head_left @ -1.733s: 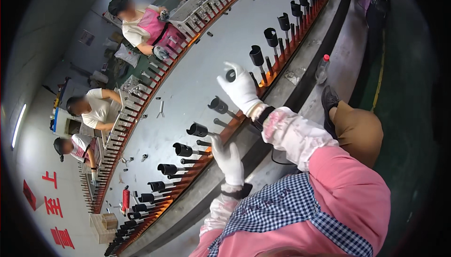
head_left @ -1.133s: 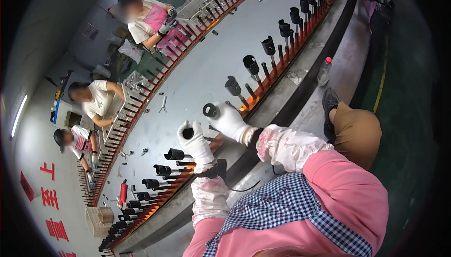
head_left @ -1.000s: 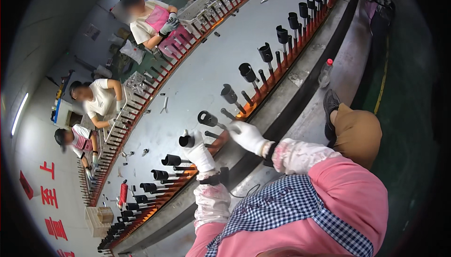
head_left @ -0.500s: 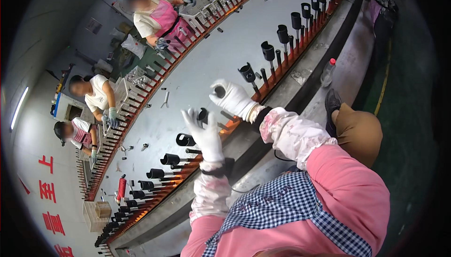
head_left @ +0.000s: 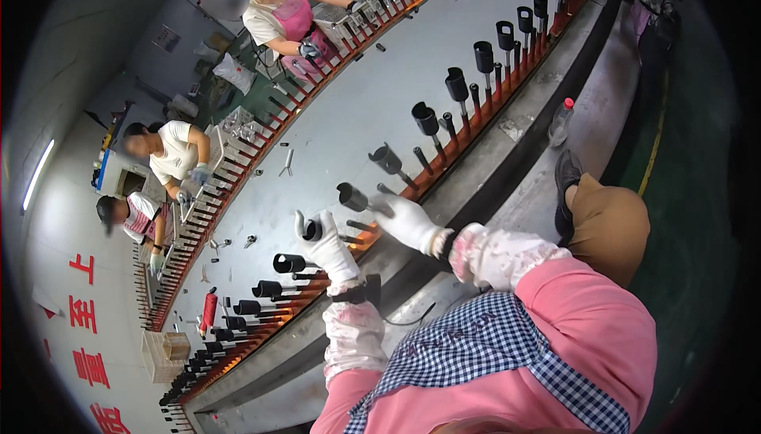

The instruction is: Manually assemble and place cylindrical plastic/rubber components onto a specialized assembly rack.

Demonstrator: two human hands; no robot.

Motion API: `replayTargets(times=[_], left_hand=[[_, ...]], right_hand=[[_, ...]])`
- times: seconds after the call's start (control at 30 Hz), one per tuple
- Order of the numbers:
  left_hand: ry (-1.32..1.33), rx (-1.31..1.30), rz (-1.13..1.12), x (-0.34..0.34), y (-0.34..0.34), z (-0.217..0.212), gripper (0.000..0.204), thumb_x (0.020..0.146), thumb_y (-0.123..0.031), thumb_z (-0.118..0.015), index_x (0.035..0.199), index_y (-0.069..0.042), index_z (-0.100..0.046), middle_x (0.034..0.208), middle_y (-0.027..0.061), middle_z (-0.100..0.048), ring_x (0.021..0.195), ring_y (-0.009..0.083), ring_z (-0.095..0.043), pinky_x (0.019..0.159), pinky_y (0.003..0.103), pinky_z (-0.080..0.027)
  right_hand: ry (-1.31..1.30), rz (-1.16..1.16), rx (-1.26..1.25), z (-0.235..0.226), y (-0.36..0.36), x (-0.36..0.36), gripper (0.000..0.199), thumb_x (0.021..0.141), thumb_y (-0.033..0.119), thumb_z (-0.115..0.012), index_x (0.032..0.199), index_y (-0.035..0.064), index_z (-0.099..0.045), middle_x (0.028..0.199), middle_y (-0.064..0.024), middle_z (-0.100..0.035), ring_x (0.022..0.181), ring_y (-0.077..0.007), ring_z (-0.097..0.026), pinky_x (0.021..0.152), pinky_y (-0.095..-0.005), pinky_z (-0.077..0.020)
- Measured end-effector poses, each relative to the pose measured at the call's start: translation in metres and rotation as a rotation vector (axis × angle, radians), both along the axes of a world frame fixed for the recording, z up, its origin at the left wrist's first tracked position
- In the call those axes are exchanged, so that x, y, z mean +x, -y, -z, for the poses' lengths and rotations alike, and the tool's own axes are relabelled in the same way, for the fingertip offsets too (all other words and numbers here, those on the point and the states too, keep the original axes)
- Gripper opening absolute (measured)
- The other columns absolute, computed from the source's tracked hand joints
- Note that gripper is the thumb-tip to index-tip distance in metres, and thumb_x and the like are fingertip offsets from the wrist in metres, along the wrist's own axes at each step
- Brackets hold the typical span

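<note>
Both my hands wear white gloves. My left hand [head_left: 331, 253] curls round a black open-ended cylinder [head_left: 311, 230], its fingers partly hiding it. My right hand [head_left: 408, 221] reaches in with bent fingers at the lower end of another black slotted cylinder [head_left: 351, 196]; the stem under it is hidden by the fingers. A thin dark rod [head_left: 385, 189] shows just behind my right fingertips. Further along the row, more black cylinders with side cut-outs stand on posts, among them one [head_left: 386, 159] beyond my right hand and one [head_left: 288, 263] nearer my left.
The posts rise from an orange-brown curved rail [head_left: 454, 149] edging a wide grey table [head_left: 349, 117]. Across it several people work at the rail's far side. Loose small metal parts [head_left: 250, 240] and a red bottle-shaped object [head_left: 208, 312] lie there. A clear red-capped bottle [head_left: 562, 122] stands at right.
My left hand has moved left and down to a different cylinder. My right hand has dropped nearer, leaving the cylinder it was round for the one beside it. The view has shifted slightly.
</note>
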State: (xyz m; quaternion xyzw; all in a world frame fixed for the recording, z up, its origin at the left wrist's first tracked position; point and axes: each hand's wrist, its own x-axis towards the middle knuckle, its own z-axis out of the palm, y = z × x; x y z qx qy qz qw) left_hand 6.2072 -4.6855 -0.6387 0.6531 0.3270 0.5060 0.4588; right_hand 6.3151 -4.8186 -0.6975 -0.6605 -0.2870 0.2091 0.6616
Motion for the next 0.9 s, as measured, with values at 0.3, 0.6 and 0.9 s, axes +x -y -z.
replayTargets(times=[0.3, 0.6, 0.9], left_hand=[[-0.171, -0.149, 0.193, -0.017, 0.100, 0.068, 0.073, 0.100, 0.007, -0.059, 0.166, 0.000, -0.029, 0.166, 0.0224, -0.039, 0.153, 0.0326, -0.041, 0.127, 0.042, -0.033], [-0.214, 0.063, 0.058, 0.148, 0.064, 0.002, 0.046, 0.095, -0.008, -0.080, 0.135, 0.002, -0.058, 0.115, 0.0094, -0.068, 0.104, 0.0167, -0.063, 0.094, 0.030, -0.054], [0.043, -0.019, -0.047, 0.170, 0.070, 0.027, 0.036, 0.094, 0.000, -0.076, 0.127, 0.000, -0.060, 0.094, 0.0029, -0.071, 0.083, 0.0101, -0.064, 0.078, 0.026, -0.054]], right_hand=[[0.349, 0.514, 0.101, -0.026, 0.054, 0.125, 0.070, 0.086, 0.018, -0.090, 0.144, -0.0020, -0.057, 0.136, -0.0162, -0.068, 0.124, -0.0255, -0.068, 0.109, -0.0358, -0.0524], [0.126, 0.117, 0.168, -0.035, 0.006, 0.171, 0.028, 0.093, 0.036, -0.082, 0.100, 0.0117, -0.070, 0.089, -0.0082, -0.076, 0.080, -0.0228, -0.074, 0.077, -0.0341, -0.0593], [-0.062, 0.043, 0.371, -0.015, 0.024, 0.175, 0.032, 0.094, 0.029, -0.082, 0.117, 0.0087, -0.072, 0.097, -0.0115, -0.076, 0.088, -0.0223, -0.073, 0.085, -0.0334, -0.0580]])
